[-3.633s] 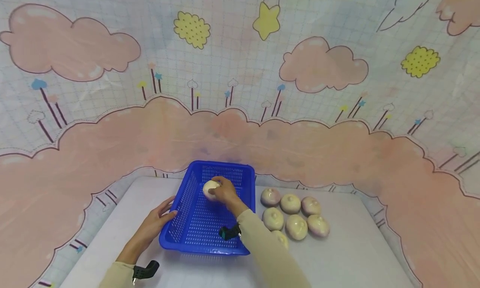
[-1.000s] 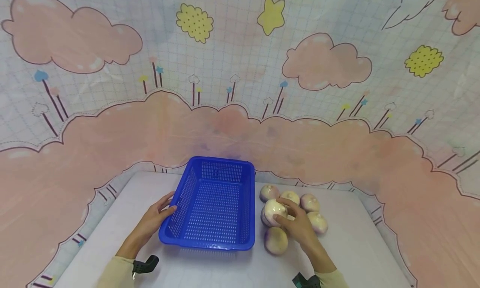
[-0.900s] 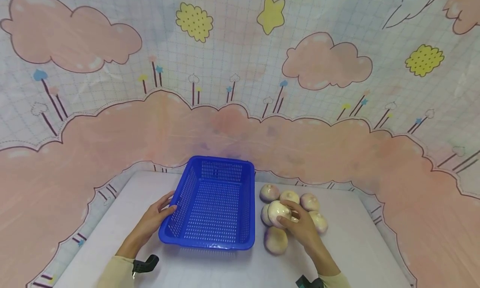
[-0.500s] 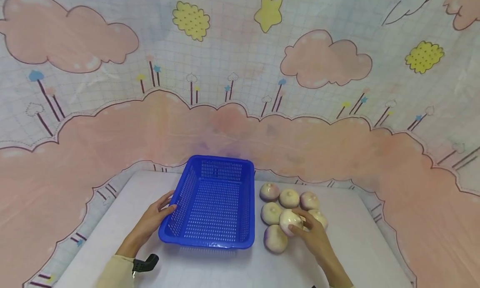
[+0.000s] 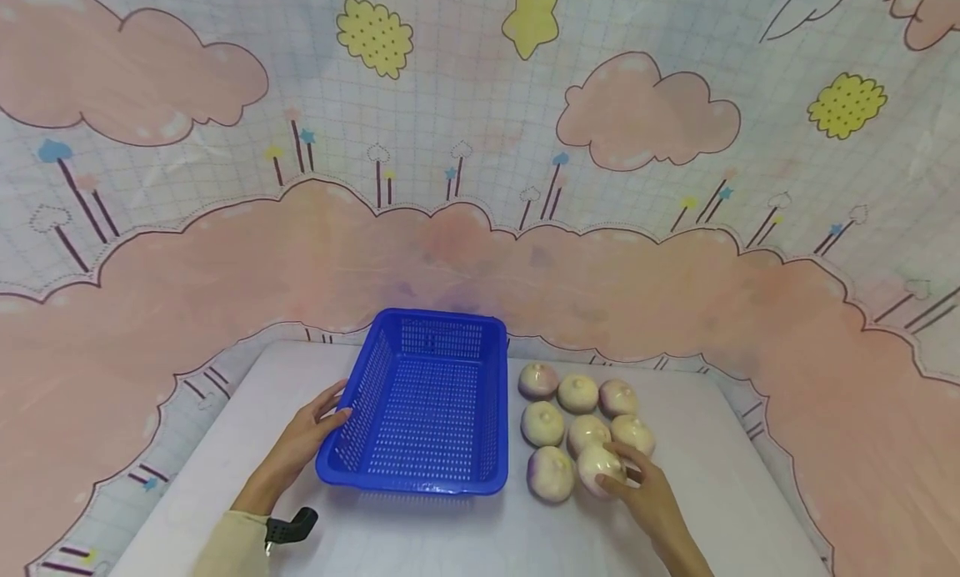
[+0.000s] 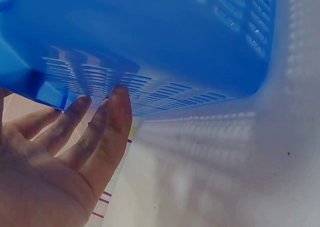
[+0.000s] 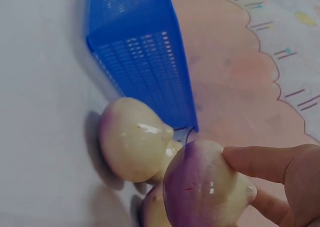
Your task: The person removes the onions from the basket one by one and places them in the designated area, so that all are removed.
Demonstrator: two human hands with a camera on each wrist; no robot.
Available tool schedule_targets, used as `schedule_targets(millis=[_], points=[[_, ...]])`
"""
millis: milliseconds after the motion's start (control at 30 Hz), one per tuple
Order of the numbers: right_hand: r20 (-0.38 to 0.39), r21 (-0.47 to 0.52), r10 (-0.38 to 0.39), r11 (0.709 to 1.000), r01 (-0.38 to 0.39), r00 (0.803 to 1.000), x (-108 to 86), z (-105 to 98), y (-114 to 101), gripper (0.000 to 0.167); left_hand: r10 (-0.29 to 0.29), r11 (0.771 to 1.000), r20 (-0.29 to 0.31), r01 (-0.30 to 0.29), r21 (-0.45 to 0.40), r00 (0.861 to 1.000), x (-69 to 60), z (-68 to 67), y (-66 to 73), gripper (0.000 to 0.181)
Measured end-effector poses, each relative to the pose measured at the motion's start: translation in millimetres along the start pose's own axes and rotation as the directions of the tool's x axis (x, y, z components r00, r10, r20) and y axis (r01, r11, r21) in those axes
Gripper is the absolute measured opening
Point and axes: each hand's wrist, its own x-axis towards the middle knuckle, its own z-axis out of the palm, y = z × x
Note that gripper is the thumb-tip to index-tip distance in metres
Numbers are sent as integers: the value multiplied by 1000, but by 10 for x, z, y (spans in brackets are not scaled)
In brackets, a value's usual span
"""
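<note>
My right hand (image 5: pixel 651 495) holds a white-and-purple turnip (image 5: pixel 594 470) between thumb and fingers, at the front of a group of similar turnips (image 5: pixel 543 424). In the right wrist view the held turnip (image 7: pixel 200 187) has its purple side facing the camera, and the thumb and a finger touch its pale side. My left hand (image 5: pixel 298 445) rests against the left side of a blue perforated plastic basket (image 5: pixel 411 483), thumb at the rim. In the left wrist view its straight fingers (image 6: pixel 117 122) touch the outer wall; the thumb is mostly hidden.
The turnips stand in rough rows right of the basket on a white table (image 5: pixel 720 477). Behind the table hangs a backdrop (image 5: pixel 600 293) printed with clouds and stars. A black wrist device (image 5: pixel 292 527) sits on the left sleeve.
Earlier, my right hand held a turnip inside the basket. It then moved right over the group, and over the last second carried the turnip toward the front row. The left hand stayed at the basket.
</note>
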Motion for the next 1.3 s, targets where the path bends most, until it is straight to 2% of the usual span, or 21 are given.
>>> schedule_targets(millis=[300,900,1133,1300], points=[[13,-28,31,999,-31,999,15,28,134,63,-3,1000,0,3,3,1000,3,-27,-29,73],[41,-78,71,995,-68,997,102,110,292,78,-2,1000,4,2,0,1000,-19,-27,-38,73],[25,-100,48,994,-45,999,95,-39,221,74,29,994,5,-29,105,1000,-1,-62,-10,72],[6,-114,11,993,-11,1000,99,-198,119,69,51,991,-54,-44,128,997,-33,-89,22,68]])
